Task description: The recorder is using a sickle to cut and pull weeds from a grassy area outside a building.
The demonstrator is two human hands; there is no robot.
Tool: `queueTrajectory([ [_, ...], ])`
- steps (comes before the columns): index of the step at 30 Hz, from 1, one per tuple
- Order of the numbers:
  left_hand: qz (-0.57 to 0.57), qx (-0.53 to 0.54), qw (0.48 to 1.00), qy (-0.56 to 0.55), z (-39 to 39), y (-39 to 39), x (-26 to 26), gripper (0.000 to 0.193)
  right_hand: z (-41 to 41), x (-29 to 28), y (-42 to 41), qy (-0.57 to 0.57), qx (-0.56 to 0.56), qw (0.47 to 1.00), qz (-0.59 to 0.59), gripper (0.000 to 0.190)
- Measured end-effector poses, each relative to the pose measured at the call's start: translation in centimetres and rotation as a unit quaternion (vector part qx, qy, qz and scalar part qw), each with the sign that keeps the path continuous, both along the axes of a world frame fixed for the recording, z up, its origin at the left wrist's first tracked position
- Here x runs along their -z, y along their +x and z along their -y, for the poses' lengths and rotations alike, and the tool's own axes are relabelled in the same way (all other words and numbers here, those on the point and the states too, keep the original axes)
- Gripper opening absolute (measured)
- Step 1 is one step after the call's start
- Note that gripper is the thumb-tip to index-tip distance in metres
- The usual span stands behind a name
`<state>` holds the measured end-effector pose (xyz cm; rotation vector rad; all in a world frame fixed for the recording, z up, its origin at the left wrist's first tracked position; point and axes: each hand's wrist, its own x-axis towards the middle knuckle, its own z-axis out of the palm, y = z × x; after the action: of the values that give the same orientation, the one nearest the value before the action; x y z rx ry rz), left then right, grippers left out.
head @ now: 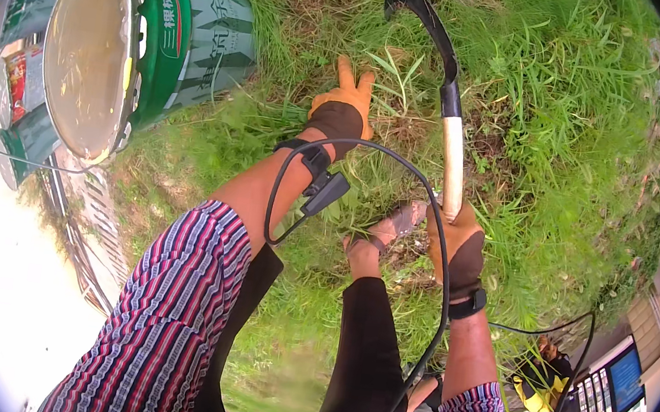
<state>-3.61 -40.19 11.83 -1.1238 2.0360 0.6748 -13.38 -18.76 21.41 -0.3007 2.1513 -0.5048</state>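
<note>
My right hand (457,243), in an orange and brown work glove, grips a sickle by the lower end of its pale wooden handle (451,166). The sickle's black hooked blade (432,21) points up and away over the grass, its tip curling to the left. In a matching glove, my left hand (345,92) reaches low into the grass with two fingers spread; I see nothing held in it. Just right of those fingers grows a broad-leaved grass clump (407,85) with dry matter at its base. The underside of my left palm is hidden.
A large green paint bucket (161,40) with a dirty lid stands at the left, with more containers (33,11) beyond it. A black cable (445,271) loops across my forearms from a device on my left wrist (326,194). My foot (393,224) stands in the grass. A person (545,378) is at lower right.
</note>
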Motion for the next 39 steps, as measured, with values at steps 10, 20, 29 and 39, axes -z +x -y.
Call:
queueTrajectory([
  [10, -0.114, 0.244, 0.963, 0.0, -0.9, -2.1, -2.1, 0.08, -2.1, 0.0, -0.2, -0.021, 0.103, 0.991, 0.086, 0.028],
  [20, 0.006, 0.07, 0.995, -0.066, 7.4, -11.0, 6.5, 0.042, -1.8, 4.6, -5.0, -0.104, -0.181, 0.973, -0.099, 0.026],
  [29, 0.047, 0.184, 0.982, -0.009, 8.3, -11.3, 3.3, 0.032, -2.7, -3.4, 1.0, -0.009, 0.039, 0.998, 0.052, 0.027],
  [39, 0.035, 0.2, 0.972, 0.12, -0.9, 2.8, -6.1, 0.042, -5.7, -15.4, 0.3, 0.151, 0.122, 0.939, 0.285, 0.015],
])
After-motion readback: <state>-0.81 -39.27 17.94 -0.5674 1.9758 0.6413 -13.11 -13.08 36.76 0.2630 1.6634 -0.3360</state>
